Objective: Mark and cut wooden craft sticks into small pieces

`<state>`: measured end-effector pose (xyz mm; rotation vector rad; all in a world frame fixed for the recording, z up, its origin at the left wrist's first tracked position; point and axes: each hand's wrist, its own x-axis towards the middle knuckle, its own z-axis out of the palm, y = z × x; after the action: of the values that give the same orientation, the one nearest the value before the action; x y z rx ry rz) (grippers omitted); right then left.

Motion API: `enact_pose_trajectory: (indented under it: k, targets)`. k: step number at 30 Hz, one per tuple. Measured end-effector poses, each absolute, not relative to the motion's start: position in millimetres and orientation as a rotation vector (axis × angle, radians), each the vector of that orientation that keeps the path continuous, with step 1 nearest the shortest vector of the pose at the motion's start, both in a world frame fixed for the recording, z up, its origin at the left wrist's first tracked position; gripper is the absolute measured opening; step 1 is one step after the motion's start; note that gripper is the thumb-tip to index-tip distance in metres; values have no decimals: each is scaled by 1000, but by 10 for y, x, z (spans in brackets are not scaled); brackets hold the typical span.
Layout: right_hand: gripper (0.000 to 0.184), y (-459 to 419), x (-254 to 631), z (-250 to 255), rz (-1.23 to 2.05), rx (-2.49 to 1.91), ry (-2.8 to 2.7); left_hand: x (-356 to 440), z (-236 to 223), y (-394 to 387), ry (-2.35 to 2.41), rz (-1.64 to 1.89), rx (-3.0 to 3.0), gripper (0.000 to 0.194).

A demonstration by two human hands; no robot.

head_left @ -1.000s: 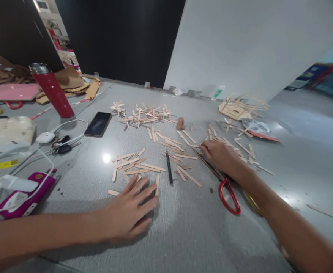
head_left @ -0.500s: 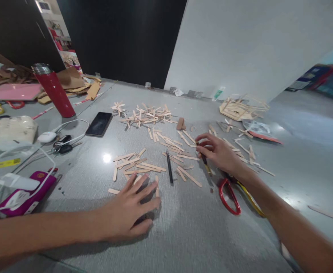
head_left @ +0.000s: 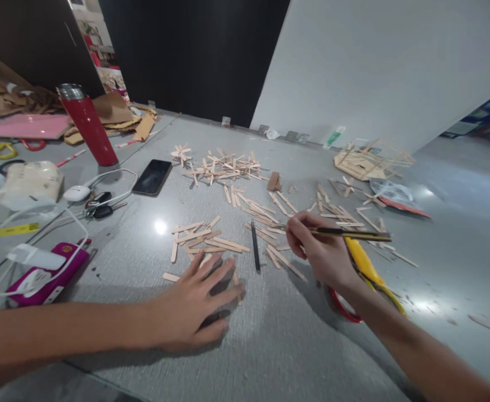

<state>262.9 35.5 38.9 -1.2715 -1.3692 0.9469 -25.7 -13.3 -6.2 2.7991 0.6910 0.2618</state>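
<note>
My left hand [head_left: 203, 301] lies palm down on the grey table with its fingers spread. Beneath its fingers pass some popsicle sticks, partly hidden. Just beyond the fingertips is a loose heap of popsicle sticks [head_left: 194, 237]. My right hand [head_left: 318, 251] is closed around a slim black-and-yellow craft knife [head_left: 353, 232], its thin tip pointing left over the sticks and its back end sticking out to the right. Between the hands a dark pencil [head_left: 255, 245] rests on the table. Under my right wrist are yellow-handled scissors [head_left: 366, 265] and a red handle [head_left: 343, 307].
Farther back lie more sticks [head_left: 228, 167] and a small brown block [head_left: 274, 181]. At the right back stands a stick-built frame [head_left: 366, 162] beside a plastic packet [head_left: 399, 198]. On the left are a phone [head_left: 152, 177], a red bottle [head_left: 89, 125], keys [head_left: 100, 206] and a purple device [head_left: 52, 273].
My right hand has lifted the craft knife off the table and turned it from pointing down to nearly level. My left hand has stayed almost still; the view has shifted slightly.
</note>
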Motion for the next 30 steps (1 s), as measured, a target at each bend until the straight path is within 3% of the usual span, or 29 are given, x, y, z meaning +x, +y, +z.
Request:
enact_pose_trajectory:
  k: [13,18,30]
  targets:
    - [32,-117,2237,62,1112,-1373,-1633,-242,-75,-137,712,253,2873,53]
    - [39,-131,2210,-79,1218,-1406,-1601,-240,-48,-144,705,274,2872,54]
    - [46,-205,2147,-93,1079,-1375,-1680,-249,-73,-152,702,249,2801,60]
